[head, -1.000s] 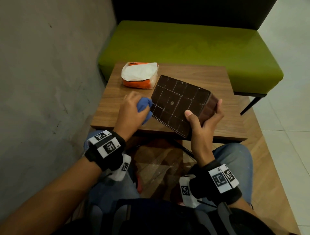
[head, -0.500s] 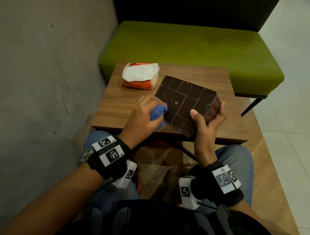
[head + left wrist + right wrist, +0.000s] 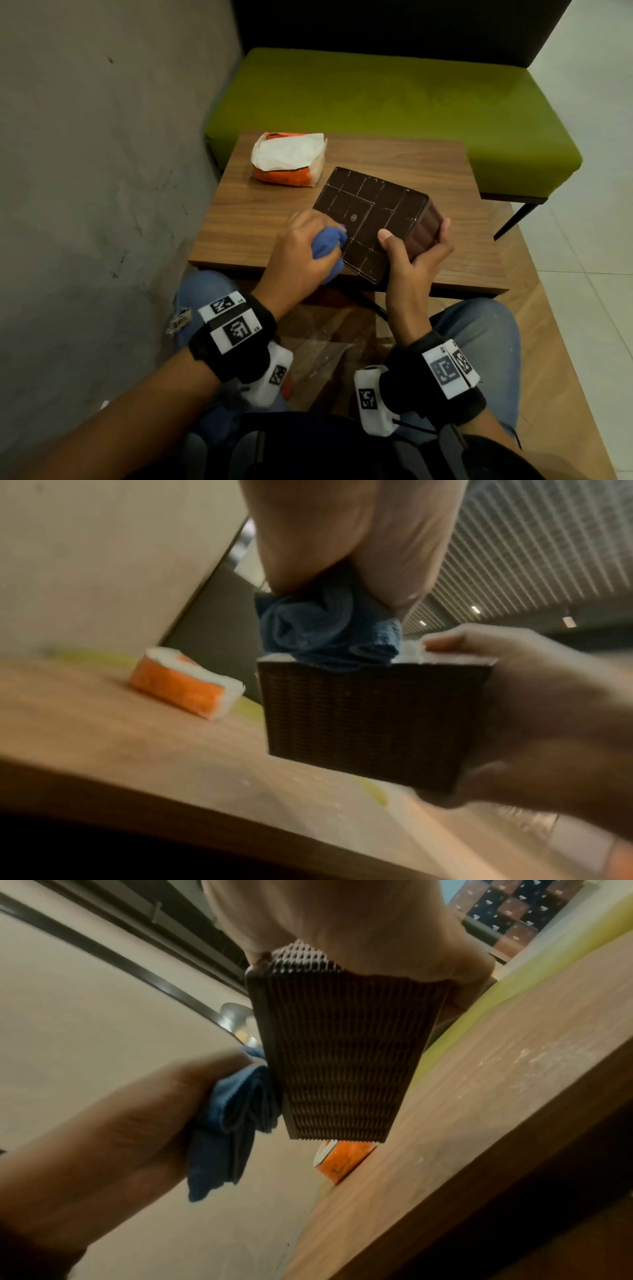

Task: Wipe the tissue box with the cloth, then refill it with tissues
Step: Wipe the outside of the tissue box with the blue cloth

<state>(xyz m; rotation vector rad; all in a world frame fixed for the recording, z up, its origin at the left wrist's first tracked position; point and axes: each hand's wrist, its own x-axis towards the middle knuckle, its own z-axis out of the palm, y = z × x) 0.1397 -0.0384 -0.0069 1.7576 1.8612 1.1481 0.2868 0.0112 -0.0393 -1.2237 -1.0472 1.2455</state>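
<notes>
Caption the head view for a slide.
Left hand rubs blue cloth on brown tissue box held by right hand.

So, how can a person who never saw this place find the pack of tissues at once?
Find the wooden table in front of the green bench. The tissue pack lies flat near its far left corner, untouched by either hand. It alone is orange with a white top; the tissue box nearby is dark brown.
</notes>
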